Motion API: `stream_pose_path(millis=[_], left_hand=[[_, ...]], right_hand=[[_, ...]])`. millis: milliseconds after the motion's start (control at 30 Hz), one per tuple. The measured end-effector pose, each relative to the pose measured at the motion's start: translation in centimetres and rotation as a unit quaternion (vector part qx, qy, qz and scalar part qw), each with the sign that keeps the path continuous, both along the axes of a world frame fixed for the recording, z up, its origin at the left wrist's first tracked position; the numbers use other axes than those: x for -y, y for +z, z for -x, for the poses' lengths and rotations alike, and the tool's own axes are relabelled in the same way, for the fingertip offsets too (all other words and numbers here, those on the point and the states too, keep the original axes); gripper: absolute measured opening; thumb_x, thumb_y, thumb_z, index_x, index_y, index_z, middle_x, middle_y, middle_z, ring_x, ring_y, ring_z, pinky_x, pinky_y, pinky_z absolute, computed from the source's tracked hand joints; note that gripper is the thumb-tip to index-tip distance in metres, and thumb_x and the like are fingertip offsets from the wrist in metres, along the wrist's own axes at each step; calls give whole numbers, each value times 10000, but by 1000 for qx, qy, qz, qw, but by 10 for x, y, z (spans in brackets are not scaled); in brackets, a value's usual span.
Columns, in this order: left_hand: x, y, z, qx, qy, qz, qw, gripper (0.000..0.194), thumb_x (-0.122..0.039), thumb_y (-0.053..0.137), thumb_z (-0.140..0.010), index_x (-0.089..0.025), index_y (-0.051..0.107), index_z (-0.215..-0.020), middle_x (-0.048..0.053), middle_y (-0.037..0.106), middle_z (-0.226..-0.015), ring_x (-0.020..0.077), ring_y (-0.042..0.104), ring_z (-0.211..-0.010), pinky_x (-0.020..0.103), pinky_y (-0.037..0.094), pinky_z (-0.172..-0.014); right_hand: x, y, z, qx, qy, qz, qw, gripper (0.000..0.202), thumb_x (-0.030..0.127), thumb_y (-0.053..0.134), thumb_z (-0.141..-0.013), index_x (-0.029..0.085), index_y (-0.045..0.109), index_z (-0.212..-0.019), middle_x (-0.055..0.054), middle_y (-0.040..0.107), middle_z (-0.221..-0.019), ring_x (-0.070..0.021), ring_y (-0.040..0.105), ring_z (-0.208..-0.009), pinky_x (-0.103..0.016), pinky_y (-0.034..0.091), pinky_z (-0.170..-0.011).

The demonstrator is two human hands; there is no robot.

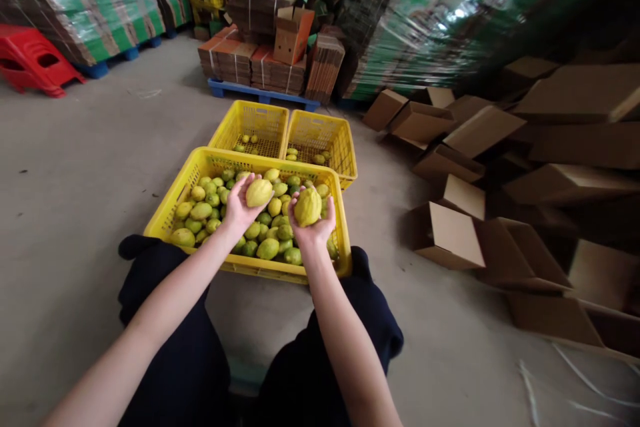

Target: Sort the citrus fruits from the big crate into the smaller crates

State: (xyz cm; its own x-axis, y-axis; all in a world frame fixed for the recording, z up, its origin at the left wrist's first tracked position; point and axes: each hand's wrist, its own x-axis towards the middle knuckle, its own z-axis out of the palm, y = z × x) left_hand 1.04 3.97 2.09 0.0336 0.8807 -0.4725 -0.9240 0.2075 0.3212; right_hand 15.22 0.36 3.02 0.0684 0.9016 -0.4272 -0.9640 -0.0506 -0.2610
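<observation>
Over a yellow crate [200,159] full of green and yellow lemons [269,249], my left hand [241,205] is palm up, its fingers around a pale yellow lemon [259,193]. To its right my right hand [315,230], also palm up, holds a larger, ridged yellow-green lemon [307,207]. The two hands are apart, and both fruits are lifted above the pile. My forearms hide part of the crate's near side.
Two smaller yellow crates [249,112] [320,121] with a few lemons stand behind the full one. Open cardboard boxes [455,233] lie at the right. A blue pallet [265,95] bears flattened cartons. A red stool [37,57] is at the far left.
</observation>
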Motion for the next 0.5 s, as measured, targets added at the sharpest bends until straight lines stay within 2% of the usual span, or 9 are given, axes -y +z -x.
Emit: stream_pose_path(millis=[33,100,200,233,300,367,433,467,500], left_hand=[[-1,-5,4,-6,-8,19,1000,158,-259,530,-942,-184,649,-871,45,716,-863,180,729,-829,320,634,-752],[4,-15,9,-22,-65,57,996,154,-274,522,-951,-185,640,-907,71,717,-871,200,745,-862,259,628,-662],[35,-26,11,-105,-238,67,963,148,-224,505,-955,-196,650,-955,74,721,-859,203,764,-805,198,597,-559],[52,-30,12,-141,-320,45,936,142,-201,523,-944,-203,664,-964,73,727,-866,207,767,-769,205,591,-539],[90,-37,15,-167,-451,34,876,128,-81,599,-856,-155,698,-888,114,729,-835,280,766,-697,270,577,-469],[127,-45,21,-216,-629,13,746,167,-30,617,-806,-176,696,-794,72,723,-775,296,765,-672,289,552,-429],[152,-52,29,-261,-713,31,650,159,-60,630,-802,-186,671,-715,38,690,-671,286,747,-583,278,517,-390],[157,-53,34,-269,-728,46,628,153,-79,631,-806,-189,663,-705,33,679,-643,288,734,-541,282,509,-378],[154,-52,38,-274,-723,57,632,140,-95,630,-813,-193,661,-716,32,676,-632,291,723,-510,293,510,-371]], right_hand=[[-1,-1,-3,-16,-15,27,999,342,465,489,-945,182,677,-981,-50,738,-878,-182,699,-814,-300,601,-696],[-3,-3,-9,-33,-26,63,997,286,424,520,-940,180,666,-956,-44,727,-823,-171,699,-790,-256,592,-633],[-1,-2,-17,-31,-4,71,997,198,349,555,-918,180,652,-954,-30,715,-773,-153,686,-714,-214,566,-550],[1,-2,-20,-26,7,68,997,179,328,560,-912,181,648,-960,-27,714,-768,-150,684,-697,-209,562,-536],[6,-1,-25,-13,24,68,997,163,308,564,-906,180,640,-971,-24,714,-764,-148,683,-675,-209,563,-522],[11,-2,-30,0,39,76,996,166,304,565,-905,173,636,-979,-26,707,-752,-150,684,-662,-213,569,-512],[14,-5,-35,15,53,78,995,170,310,572,-901,171,632,-979,-28,700,-743,-154,689,-663,-219,579,-513],[14,-7,-38,23,60,74,995,167,316,577,-900,175,629,-974,-27,699,-742,-156,692,-668,-223,585,-517],[15,-9,-40,31,67,68,995,162,320,580,-898,182,626,-968,-25,698,-743,-158,695,-674,-225,589,-522]])
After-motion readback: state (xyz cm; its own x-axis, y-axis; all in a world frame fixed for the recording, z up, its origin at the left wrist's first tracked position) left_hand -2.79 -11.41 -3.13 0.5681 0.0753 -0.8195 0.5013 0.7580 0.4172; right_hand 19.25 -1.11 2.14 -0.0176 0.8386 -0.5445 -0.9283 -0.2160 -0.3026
